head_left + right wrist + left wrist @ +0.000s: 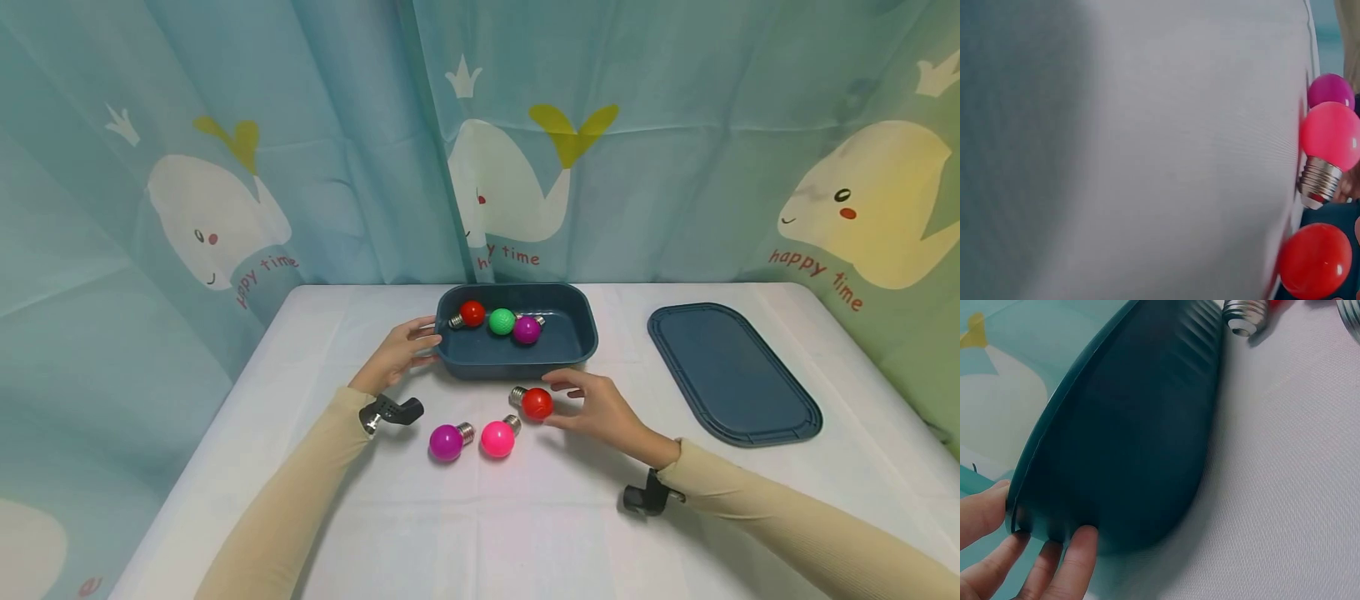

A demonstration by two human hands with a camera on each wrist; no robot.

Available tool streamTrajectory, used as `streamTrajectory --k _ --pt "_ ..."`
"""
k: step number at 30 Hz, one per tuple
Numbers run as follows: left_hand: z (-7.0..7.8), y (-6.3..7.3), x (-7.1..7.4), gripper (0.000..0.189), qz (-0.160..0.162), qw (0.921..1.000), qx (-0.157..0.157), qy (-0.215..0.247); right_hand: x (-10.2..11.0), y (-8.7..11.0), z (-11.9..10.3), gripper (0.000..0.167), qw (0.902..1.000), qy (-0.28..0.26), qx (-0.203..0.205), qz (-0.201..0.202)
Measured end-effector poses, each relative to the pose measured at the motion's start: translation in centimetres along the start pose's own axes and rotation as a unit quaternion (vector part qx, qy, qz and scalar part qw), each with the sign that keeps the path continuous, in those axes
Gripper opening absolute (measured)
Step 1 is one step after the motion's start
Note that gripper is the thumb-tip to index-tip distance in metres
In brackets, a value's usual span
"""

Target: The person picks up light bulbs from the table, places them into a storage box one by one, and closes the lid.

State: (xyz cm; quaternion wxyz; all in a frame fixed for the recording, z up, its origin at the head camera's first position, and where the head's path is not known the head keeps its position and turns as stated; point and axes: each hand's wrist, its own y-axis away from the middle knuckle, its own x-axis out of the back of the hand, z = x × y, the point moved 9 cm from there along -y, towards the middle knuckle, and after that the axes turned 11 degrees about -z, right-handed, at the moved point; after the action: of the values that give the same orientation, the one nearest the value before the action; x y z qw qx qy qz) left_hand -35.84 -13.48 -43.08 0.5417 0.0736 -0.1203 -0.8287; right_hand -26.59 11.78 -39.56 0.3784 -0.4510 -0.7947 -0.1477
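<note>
My left hand [397, 354] rests its extended fingers [1079, 562] on the left end of a dark blue plastic box [517, 371], with one fingertip at the rim. Inside the box lie a red bulb [472, 313], a green bulb [502, 322] and a purple bulb [527, 330]. In front of the box, my right hand [596, 408] spreads thumb and fingers around another red bulb [537, 404]; the thumb tip is right at its globe, the index finger above it. That bulb's metal base points left. A pink bulb [498, 439] and a second purple bulb [446, 442] lie nearby.
A dark blue lid [735, 375] lies flat on the right side of the white-covered table [465, 533]. A curtain [360, 142] with printed whales hangs behind the table and along its sides. Each wrist carries a black camera mount [393, 411].
</note>
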Motion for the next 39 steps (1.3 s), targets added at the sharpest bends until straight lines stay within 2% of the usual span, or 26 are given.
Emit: streamTrajectory --k 12,23,39 --pt "-0.2 -0.1 0.1 0.056 0.004 1.0000 0.003 0.000 -1.3 -0.8 0.9 0.058 0.9996 -0.017 -0.007 -0.023" --pt "-0.2 -0.1 0.0 0.056 0.000 1.0000 -0.001 0.002 -1.7 -1.4 1.1 0.060 0.9989 0.004 -0.018 -0.043" --pt "-0.2 -0.1 0.0 0.057 -0.010 0.9999 -0.002 -0.006 -2.0 -1.7 1.0 0.049 0.9985 0.018 -0.017 -0.049"
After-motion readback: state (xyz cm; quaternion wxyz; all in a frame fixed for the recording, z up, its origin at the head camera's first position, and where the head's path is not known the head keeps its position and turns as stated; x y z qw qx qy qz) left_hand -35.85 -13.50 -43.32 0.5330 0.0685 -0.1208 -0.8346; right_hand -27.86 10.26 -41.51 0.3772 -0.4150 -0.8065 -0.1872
